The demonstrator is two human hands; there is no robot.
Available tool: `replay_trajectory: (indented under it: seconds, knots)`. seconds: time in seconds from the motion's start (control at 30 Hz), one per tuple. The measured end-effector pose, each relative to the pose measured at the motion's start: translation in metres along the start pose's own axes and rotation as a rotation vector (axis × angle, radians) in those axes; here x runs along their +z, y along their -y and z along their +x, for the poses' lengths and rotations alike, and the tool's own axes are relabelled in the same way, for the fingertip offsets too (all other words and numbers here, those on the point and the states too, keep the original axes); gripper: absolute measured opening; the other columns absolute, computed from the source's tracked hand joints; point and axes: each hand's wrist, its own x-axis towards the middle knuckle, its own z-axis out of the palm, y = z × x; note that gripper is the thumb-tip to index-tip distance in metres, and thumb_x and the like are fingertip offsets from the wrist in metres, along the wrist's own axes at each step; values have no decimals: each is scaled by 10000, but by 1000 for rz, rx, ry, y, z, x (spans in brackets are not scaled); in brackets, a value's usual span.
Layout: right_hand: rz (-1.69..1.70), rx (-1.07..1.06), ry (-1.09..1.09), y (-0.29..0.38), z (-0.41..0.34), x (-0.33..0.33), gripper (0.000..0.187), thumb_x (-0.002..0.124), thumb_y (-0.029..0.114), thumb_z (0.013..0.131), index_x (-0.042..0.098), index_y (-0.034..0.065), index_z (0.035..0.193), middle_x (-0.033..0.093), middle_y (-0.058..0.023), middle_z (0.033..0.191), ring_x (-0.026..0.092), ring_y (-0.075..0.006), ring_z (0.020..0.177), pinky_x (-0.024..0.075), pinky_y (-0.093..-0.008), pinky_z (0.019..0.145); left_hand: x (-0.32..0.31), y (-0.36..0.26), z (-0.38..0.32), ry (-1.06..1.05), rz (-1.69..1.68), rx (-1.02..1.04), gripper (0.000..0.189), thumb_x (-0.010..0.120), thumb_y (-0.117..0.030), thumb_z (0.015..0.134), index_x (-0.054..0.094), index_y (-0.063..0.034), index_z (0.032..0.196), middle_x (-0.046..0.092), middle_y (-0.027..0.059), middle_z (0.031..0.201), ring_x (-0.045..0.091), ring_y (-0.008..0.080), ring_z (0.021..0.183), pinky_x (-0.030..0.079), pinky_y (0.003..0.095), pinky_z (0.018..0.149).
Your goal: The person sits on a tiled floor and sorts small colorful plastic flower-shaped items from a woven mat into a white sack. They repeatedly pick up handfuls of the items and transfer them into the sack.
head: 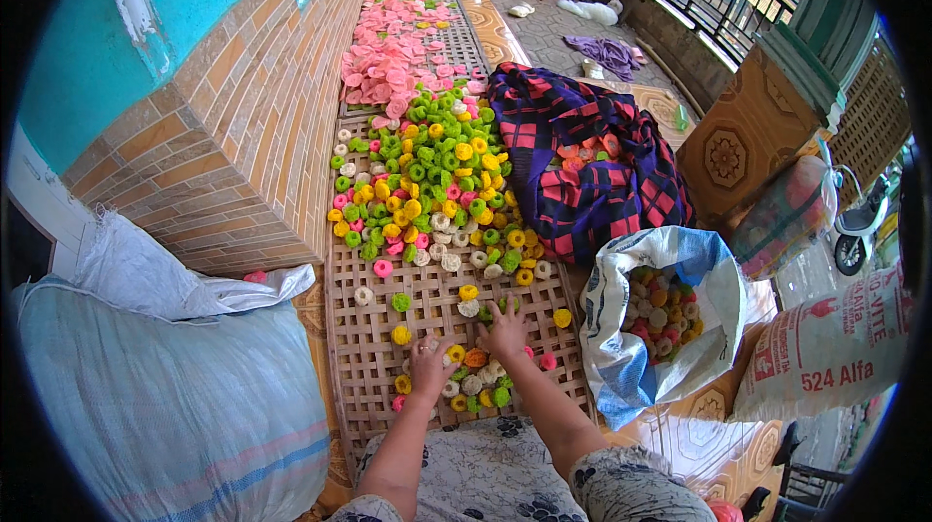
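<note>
Small ring-shaped puffed crackers in green, yellow, pink, white and orange lie on a woven bamboo rack [408, 282] in front of me. My left hand [431, 365], fingers apart, rests low at the left edge of a loose cluster of crackers [473, 382]. Farther forward and to the right is my right hand [504, 332]. Its spread fingers touch green crackers [486, 314], and whether they grip one is hidden. A thick heap of mostly green and yellow crackers [429, 158] covers the rack beyond both hands.
An open woven sack [601, 347] with mixed crackers stands at right, beside a printed sack [823, 347]. A plaid cloth [590, 209] lies behind it. A bulging sack [182, 405] sits left, near the brick-tiled wall [211, 150]. Flat pink pieces [386, 70] cover the far rack.
</note>
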Motion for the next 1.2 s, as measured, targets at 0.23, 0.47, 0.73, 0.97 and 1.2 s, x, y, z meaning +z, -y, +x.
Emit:
replay_trajectory:
  seconds: [0.23,0.47,0.73,0.97,1.2]
  knots:
    - [25,-165,-7,-37,10,1,571,653,96,810,555,212,1360,458,-148,1450,541,-369,1160,476,-485,963,-16,-1,11,-109,-366,-137,463,854,-206,722,667,-102,1133,579,126,1144,592,304,1083,507,428,933]
    - [1499,168,329,-51,-2,-25,432,631,131,935,501,102,1346,598,-88,1213,621,-199,921,547,-360,795,-71,-59,9,-172,-471,-73,445,851,-208,734,689,-88,1131,609,114,1119,646,251,1007,544,372,876]
    - [2741,374,799,-22,-82,-64,446,423,293,986,513,-10,1301,580,-208,1298,555,-372,1214,422,-572,1052,-109,-160,-14,-229,-129,285,493,867,-383,694,715,-125,1086,630,93,1066,648,277,945,542,406,784]
    - [2894,296,838,-16,-117,-113,425,428,302,975,560,73,1308,571,-212,1273,544,-399,1184,390,-625,1062,-135,-178,-19,-366,-375,295,355,773,-397,801,677,-79,926,642,86,945,655,288,823,528,388,705]
    - [2786,345,602,-22,-127,-177,406,429,331,972,594,119,1276,573,-188,1283,506,-419,1241,310,-721,1074,-145,-201,-28,-438,-1082,96,108,616,-129,955,619,-25,928,627,80,938,645,186,847,534,335,752]
